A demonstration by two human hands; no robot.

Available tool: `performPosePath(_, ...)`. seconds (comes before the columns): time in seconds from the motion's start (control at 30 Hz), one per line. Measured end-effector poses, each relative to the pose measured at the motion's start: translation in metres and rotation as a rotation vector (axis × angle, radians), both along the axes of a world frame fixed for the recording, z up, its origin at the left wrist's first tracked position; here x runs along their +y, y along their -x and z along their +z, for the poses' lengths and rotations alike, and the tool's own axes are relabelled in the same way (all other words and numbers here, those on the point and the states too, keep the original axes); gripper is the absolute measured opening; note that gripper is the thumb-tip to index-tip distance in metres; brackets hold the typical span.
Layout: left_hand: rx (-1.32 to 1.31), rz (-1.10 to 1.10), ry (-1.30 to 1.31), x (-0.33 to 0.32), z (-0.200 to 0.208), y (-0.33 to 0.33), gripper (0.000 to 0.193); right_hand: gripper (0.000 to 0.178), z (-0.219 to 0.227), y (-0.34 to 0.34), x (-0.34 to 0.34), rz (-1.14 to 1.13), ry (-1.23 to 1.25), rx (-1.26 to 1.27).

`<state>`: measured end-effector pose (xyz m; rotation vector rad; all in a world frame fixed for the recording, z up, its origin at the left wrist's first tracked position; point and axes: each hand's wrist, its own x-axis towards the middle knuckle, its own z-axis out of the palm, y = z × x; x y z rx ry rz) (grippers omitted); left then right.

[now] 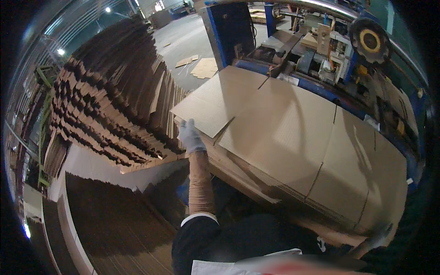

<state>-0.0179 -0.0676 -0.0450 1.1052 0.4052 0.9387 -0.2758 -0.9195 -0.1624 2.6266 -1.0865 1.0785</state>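
Observation:
A stack of flat, slotted cardboard box blanks (284, 133) lies in front of me, its long side running from upper left to lower right. My left hand (190, 136), in a pale glove, is at the stack's left corner. Its fingers are stretched out against the edges of the sheets, not visibly wrapped around them. My right hand (376, 239) is at the near right end of the stack, blurred and dark, with its fingers not distinguishable. Below the top sheets, some lower edges (256, 178) stick out unevenly.
A blue-framed machine (316, 64) with rollers and a black toothed wheel (369, 40) stands behind the stack. Tall piles of cardboard (105, 105) rise at left. More stacked cardboard (114, 220) is at lower left. Loose cardboard pieces (204, 68) lie on the floor beyond.

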Motion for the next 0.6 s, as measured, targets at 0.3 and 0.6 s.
performPosePath(0.3, 0.200, -0.365, 0.173, 0.011, 0.065, -0.023, 0.037, 0.056, 0.130, -0.039, 0.072, 0.178, -1.442, -1.175)
performPosePath(0.6, 0.215, -0.612, -0.706, -0.051, 0.053, 0.054, 0.038, 0.029, 0.186, -0.004, 0.323, 0.447, -0.249, -0.029)
